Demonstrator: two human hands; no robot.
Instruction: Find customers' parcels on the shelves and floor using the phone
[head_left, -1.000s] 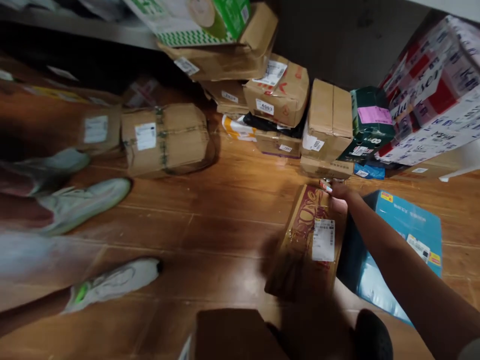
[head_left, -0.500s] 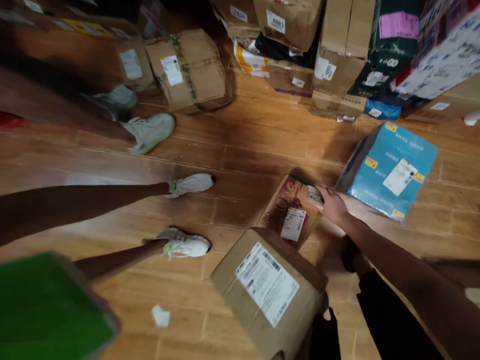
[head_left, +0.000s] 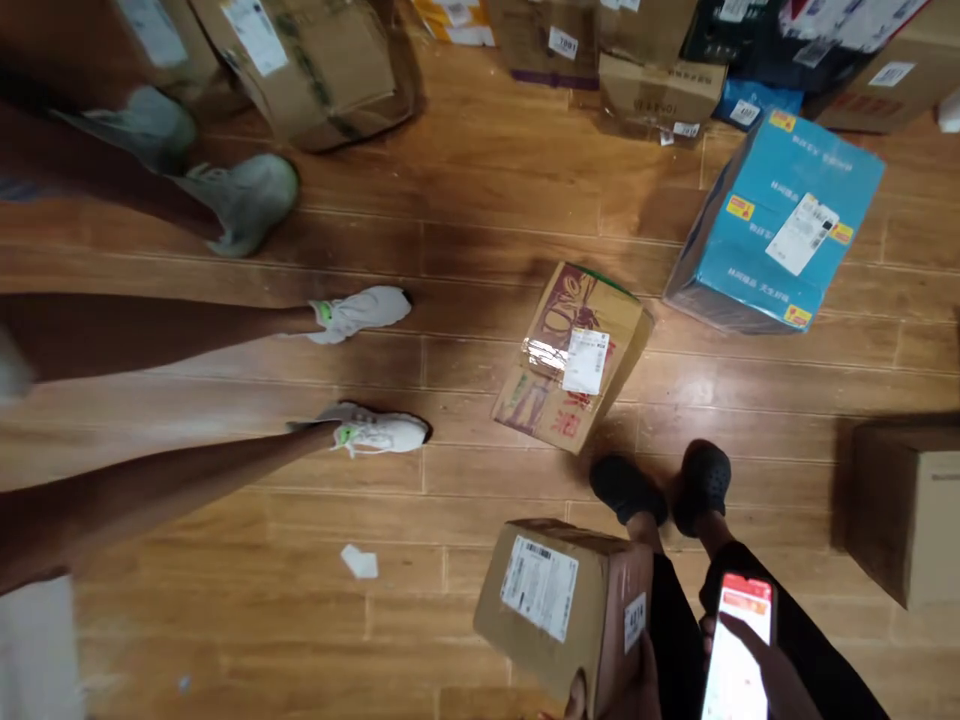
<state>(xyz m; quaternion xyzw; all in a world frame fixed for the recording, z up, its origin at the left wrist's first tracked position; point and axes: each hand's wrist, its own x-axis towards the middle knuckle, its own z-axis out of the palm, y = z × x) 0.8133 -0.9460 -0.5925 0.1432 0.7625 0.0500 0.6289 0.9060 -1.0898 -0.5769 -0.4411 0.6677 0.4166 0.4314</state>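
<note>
Looking straight down onto a wood-plank floor, the wearer's left hand (head_left: 576,695) grasps a cardboard box (head_left: 589,618) at the bottom of the view, slightly right of centre. A digit presses against the box's lower side, and more of the hand curls at its right end, just under a small numbered label (the palm is hidden, so how widely the hand spreads cannot be told). A large white shipping label (head_left: 540,588) covers much of the box's top.

The right hand (head_left: 780,688), to the right of the box, is closed around a phone (head_left: 726,668) with a lit white screen and a red band along its top. The thumb lies over the screen, and fingertips show at the phone's left edge.

Beyond the hands are the wearer's black clogs (head_left: 628,487). Just past them a brown printed carton (head_left: 574,360) lies tilted on the floor, with a blue box (head_left: 780,225) near it, up and to the right. A plain brown box (head_left: 885,510) stands at the right edge. Parcels line the top. At left, other people's legs end in pale shoes (head_left: 367,310), and a white scrap (head_left: 360,562) lies below them.
</note>
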